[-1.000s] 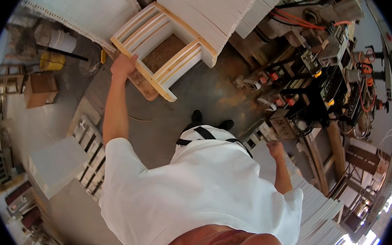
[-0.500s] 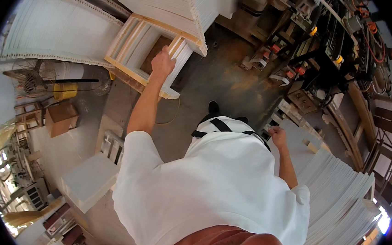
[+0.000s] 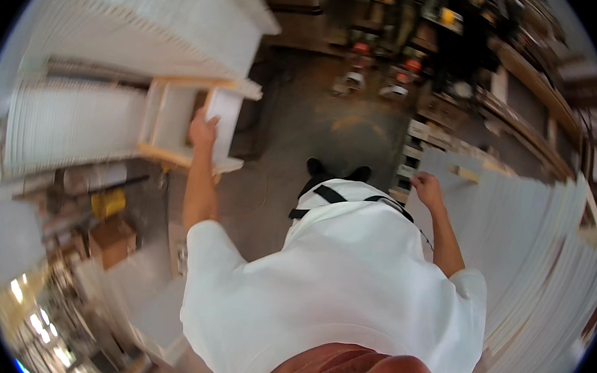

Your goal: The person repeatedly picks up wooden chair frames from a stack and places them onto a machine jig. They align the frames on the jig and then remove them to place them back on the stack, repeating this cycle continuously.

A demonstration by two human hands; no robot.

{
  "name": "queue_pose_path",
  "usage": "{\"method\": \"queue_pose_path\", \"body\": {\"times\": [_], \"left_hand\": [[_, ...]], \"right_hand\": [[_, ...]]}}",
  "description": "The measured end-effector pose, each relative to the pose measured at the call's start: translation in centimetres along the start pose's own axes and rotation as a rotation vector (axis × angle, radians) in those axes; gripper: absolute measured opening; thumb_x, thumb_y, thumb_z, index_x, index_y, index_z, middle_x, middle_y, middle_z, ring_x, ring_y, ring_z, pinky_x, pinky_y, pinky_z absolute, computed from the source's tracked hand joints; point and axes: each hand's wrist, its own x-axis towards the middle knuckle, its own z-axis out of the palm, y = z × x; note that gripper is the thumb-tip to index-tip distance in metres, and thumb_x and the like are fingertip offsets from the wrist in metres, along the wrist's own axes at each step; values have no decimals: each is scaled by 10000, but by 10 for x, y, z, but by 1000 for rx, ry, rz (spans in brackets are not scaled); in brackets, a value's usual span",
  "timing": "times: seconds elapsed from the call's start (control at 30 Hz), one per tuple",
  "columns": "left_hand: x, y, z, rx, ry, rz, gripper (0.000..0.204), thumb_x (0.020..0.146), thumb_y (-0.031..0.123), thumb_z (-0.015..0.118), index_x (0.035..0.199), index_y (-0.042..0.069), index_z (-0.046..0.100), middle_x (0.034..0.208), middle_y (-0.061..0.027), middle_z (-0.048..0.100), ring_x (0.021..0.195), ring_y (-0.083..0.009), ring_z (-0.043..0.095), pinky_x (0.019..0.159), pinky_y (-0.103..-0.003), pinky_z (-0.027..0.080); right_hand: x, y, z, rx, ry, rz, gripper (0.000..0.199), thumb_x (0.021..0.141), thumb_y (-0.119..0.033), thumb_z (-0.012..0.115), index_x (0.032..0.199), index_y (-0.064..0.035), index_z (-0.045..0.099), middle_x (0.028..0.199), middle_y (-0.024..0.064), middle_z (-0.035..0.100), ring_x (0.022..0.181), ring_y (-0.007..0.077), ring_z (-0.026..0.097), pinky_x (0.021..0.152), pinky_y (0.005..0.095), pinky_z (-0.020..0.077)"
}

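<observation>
My left hand (image 3: 203, 128) reaches out to the left, its fingers closed over a pale wooden bar of an open white box (image 3: 224, 121) with bare wood edges. Tall stacks of thin white panels (image 3: 72, 126) stand behind and beside that box. My right hand (image 3: 427, 188) hangs at my right side with curled fingers. It is nearest to another stack of white panels (image 3: 513, 224), and a small wooden block (image 3: 464, 173) lies on top of this stack. Whatever the right fingers may hold is hidden.
Machinery with red and yellow parts (image 3: 410, 65) stands ahead, beyond the concrete floor (image 3: 304, 110). Slatted pallet wood (image 3: 411, 150) sticks out by the right stack. At the left are a cardboard box (image 3: 112, 242) and a yellow container (image 3: 108, 203).
The view has swung, so the machinery sits farther left and both shoes now show. My left hand stays on the white box's bar. The right hand remains low at my side.
</observation>
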Motion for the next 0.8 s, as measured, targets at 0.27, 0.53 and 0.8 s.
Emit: {"method": "queue_pose_path", "body": {"times": [0.27,0.53,0.8], "left_hand": [[-26,194,9,-334,178,132,367,852,140,637,1168,-34,570,1126,-212,604,1056,-357,568,932,-423,436],[-15,412,65,-1076,-456,220,331,929,205,604,1149,-42,586,1077,-131,656,970,-173,633,845,-300,499],[176,573,60,-1482,-606,1,404,961,238,552,1244,-48,509,1102,-123,613,970,-215,629,838,-347,555]], "right_hand": [[-86,-145,-131,165,569,-259,282,804,-135,704,1059,-33,637,1087,158,629,970,330,612,829,361,504],[-267,-212,-263,-742,1434,-130,331,819,-28,678,1147,-25,630,1151,132,635,1056,292,605,917,395,475],[-406,-186,-300,-406,1327,824,422,960,-339,549,1283,-67,571,1195,133,606,1151,227,546,958,332,445]]}}
